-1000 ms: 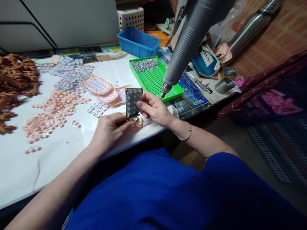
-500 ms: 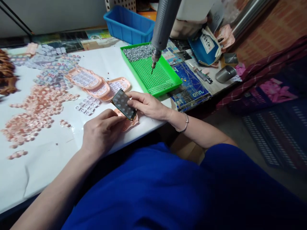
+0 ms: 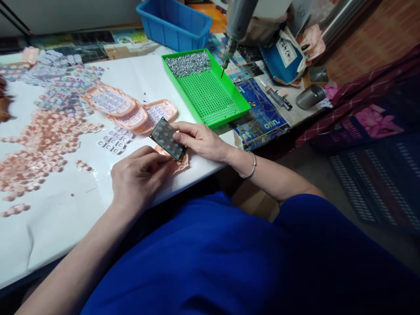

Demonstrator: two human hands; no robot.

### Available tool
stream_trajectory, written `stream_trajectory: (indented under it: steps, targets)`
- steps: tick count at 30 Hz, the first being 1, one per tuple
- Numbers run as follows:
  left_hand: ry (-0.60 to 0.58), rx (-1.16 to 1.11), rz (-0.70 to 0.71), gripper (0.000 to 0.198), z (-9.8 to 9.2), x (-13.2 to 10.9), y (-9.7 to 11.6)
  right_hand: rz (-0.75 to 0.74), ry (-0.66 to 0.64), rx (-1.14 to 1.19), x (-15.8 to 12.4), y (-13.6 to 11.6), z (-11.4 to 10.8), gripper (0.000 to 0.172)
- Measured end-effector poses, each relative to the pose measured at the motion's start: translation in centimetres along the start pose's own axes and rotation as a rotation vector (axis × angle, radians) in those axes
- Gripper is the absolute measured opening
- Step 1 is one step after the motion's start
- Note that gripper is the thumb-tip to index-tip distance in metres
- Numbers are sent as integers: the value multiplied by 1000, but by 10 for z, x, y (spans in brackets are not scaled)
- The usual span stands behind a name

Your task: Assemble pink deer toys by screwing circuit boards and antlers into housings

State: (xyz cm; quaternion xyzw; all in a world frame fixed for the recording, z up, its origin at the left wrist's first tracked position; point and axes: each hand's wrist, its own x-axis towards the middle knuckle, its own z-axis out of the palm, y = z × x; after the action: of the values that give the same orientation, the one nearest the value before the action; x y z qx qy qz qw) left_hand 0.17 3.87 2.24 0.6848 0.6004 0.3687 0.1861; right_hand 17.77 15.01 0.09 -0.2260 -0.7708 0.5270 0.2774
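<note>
A dark circuit board (image 3: 167,139) with round pale spots is held tilted above the near edge of the table. My right hand (image 3: 200,140) grips its right side, thumb on the face and fingers behind. At the board's lower edge, the closed fingers of my left hand (image 3: 139,175) pinch near the corner; their tips are partly hidden. Beneath the board, a peach plastic shell (image 3: 182,165) lies on the white table covering, mostly covered. Just beyond are several peach shells (image 3: 110,101) with pale keys set in them, and a patch of loose grey-white keys (image 3: 116,140).
Peach button pieces (image 3: 49,144) and pale coloured keys (image 3: 65,89) spread over the left. A green tray (image 3: 210,98) holds small metal screws (image 3: 188,64). Above it hangs an electric screwdriver (image 3: 234,30). A blue bin (image 3: 175,26) and metal cup (image 3: 310,97) stand farther back.
The view has shifted slightly, and the hanging screwdriver has swung up and to the right. Both hands keep nearly the same hold at the circuit board.
</note>
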Motion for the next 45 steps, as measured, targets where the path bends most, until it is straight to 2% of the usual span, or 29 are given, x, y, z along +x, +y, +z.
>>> stream_trajectory:
  steps: [6, 9, 12, 16, 20, 26, 34, 39, 45]
  targets:
    - [80, 103, 23, 18, 7, -3, -3, 108, 49, -8, -1, -2, 4, 25]
    - [25, 167, -2, 18, 5, -3, -2, 30, 45, -14, -1, 0, 3, 20]
    - [-16, 202, 2, 18, 2, -3, 0, -21, 41, -23, -1, 3, 2, 22]
    - [15, 236, 182, 17, 2, -2, -1, -31, 71, -48, -1, 3, 4, 29]
    - [65, 415, 414, 22, 2, -1, -3, -1, 129, -106, 0, 2, 7, 30]
    - [71, 520, 548, 28, -1, -4, 0, 0, 81, -167, 0, -1, 5, 28]
    - [112, 322, 431, 16, 7, -7, -11, 8, 64, -230, -1, -6, 6, 29]
    - [66, 162, 248, 12, 5, -7, -13, 8, 71, -224, -1, -6, 6, 32]
    - [43, 179, 155, 10, 4, -3, -8, -31, 55, -197, 1, -2, 5, 33]
